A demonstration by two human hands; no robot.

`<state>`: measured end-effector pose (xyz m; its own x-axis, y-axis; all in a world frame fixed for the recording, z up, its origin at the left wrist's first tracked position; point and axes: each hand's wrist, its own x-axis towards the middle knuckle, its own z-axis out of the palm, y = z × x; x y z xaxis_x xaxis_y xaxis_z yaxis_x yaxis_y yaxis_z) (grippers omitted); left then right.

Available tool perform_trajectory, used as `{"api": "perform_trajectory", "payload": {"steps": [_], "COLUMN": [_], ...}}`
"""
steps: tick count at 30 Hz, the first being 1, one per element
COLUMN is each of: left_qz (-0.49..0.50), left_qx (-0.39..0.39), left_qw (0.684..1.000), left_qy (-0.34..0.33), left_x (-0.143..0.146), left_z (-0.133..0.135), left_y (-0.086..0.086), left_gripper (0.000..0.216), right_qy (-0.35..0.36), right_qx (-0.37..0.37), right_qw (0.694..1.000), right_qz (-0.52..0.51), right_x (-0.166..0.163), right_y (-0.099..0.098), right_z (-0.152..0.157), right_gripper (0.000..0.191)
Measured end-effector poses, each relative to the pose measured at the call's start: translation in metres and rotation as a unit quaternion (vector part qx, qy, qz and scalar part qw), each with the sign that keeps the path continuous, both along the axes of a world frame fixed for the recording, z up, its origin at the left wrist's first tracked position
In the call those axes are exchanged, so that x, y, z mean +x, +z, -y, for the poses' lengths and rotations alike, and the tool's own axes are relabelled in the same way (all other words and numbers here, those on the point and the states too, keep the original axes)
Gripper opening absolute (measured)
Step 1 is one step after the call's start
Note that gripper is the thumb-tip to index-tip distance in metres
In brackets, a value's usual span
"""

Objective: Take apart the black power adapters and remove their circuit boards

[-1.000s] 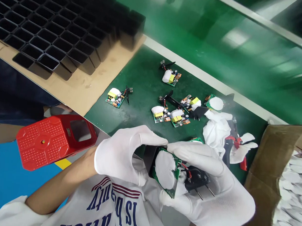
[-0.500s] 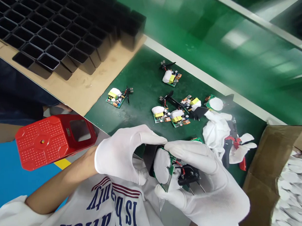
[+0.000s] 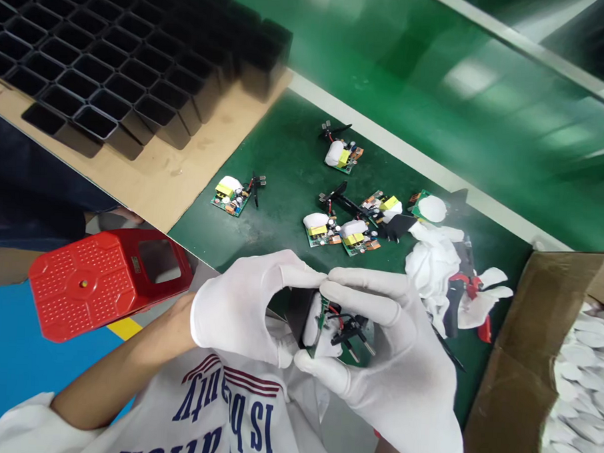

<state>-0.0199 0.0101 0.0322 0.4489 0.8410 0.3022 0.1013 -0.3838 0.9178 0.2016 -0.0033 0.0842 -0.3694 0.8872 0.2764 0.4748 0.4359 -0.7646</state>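
My left hand (image 3: 251,308), in a white glove, is wrapped round a black plastic housing (image 3: 298,313) just beyond the table's front edge. My right hand (image 3: 391,350), gloved too, grips a green circuit board (image 3: 322,317) by its edges between fingers and thumb. Part of the board sits inside the housing's open end, and white putty covers its near side. From the board, short red and black wires run to a black plug piece (image 3: 350,329) with two metal pins, which hangs under my right palm. The housing's far end is hidden by my left hand.
Several circuit boards (image 3: 354,235) with plug pieces lie on the green table (image 3: 280,152). Crumpled white gloves and red-handled pliers (image 3: 472,287) rest at right, beside a cardboard box (image 3: 515,329) of white pieces. Rows of black housings (image 3: 94,120) stand on cardboard at left, above a red stool (image 3: 114,275).
My right hand has moved left, pushing the circuit board deeper into the housing. Less of the white putty shows now, and the plug piece has shifted left with the board.
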Motion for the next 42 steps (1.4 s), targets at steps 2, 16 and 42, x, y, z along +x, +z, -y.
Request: {"api": "perform_trajectory", "payload": {"steps": [2,16,42], "left_qz": [0.003,-0.004,-0.032], "left_qx": [-0.005,0.029,0.076], "left_qw": [1.000,0.999,0.983], "left_qy": [0.006,0.038,0.166], "left_x": [0.001,0.008,0.005], "left_z": [0.000,-0.004,0.013], "left_y": [-0.003,-0.007,-0.027], "left_gripper": [0.081,0.061,0.074], "right_qy": [0.005,-0.068,-0.382], "right_qx": [-0.015,-0.055,0.010], "right_qw": [1.000,0.993,0.922], "right_qz": [-0.001,-0.074,0.064], "right_x": [0.000,0.000,-0.032], "right_y": [-0.001,-0.021,-0.076], "right_z": [0.000,0.007,0.061], "right_gripper": [0.064,0.043,0.043]}}
